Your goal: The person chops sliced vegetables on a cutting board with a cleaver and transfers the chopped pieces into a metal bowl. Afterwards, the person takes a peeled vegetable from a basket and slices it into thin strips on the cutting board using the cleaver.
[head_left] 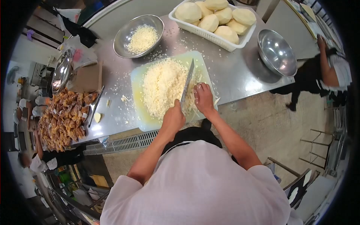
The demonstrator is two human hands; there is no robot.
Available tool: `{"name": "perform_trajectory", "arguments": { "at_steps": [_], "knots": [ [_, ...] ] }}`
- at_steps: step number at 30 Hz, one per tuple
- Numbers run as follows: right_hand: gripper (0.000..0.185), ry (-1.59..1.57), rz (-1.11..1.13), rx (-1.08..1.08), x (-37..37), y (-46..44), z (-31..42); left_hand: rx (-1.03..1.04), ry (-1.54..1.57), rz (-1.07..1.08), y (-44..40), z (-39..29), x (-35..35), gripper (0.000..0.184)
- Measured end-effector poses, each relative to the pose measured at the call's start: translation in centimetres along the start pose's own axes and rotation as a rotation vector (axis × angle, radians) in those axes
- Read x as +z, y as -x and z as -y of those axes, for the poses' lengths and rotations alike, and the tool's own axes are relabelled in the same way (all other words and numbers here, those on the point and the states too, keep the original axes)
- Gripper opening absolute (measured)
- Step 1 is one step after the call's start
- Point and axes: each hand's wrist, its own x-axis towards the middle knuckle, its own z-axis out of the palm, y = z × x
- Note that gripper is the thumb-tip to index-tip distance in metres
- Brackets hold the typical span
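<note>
For clean chopping, tuck right fingertips back from the edge and use short, level strokes. Left hand (pixel 173 118) has fingers clamped on the knife (pixel 188 80) handle, blade pointing far and slightly right. Right hand (pixel 204 98) is bent, just right of blade, fingers close together; can't tell if they pinch pieces. Pale chopped heap (pixel 159 86) sits mid cutting board (pixel 136 90).

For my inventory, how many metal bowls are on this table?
2 clear: a metal bowl with chopped bits beyond the cutting board, another by the table's right edge. The metallic vessel at left may be a third; more may hide.
</note>
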Motion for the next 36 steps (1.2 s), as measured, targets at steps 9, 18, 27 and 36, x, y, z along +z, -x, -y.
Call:
{"name": "perform_trajectory", "arguments": {
  "at_steps": [9, 18, 27, 36],
  "knots": [
    [0.076, -0.003, 0.033, 0.002, -3.0, 1.0, 2.4, 0.06, 0.004, -0.047, -0.6, 0.7, -1.1, 0.02],
    [0.075, -0.153, 0.247, 0.042, -4.0, 1.1, 0.5, 0.025, 0.018, -0.003, 0.9, -0.9, -3.0, 0.024],
    [0.02, -0.101, -0.04, -0.009, -0.9, 0.8, 0.3, 0.087, 0.011, 0.021, 1.2, -1.8, -3.6, 0.02],
    [0.027, 0.053, 0.005, -0.035, -0.4, 0.6, 0.2, 0.134, -0.062, 0.108, -0.1, -2.4, -3.6, 0.019]
  ]
}}
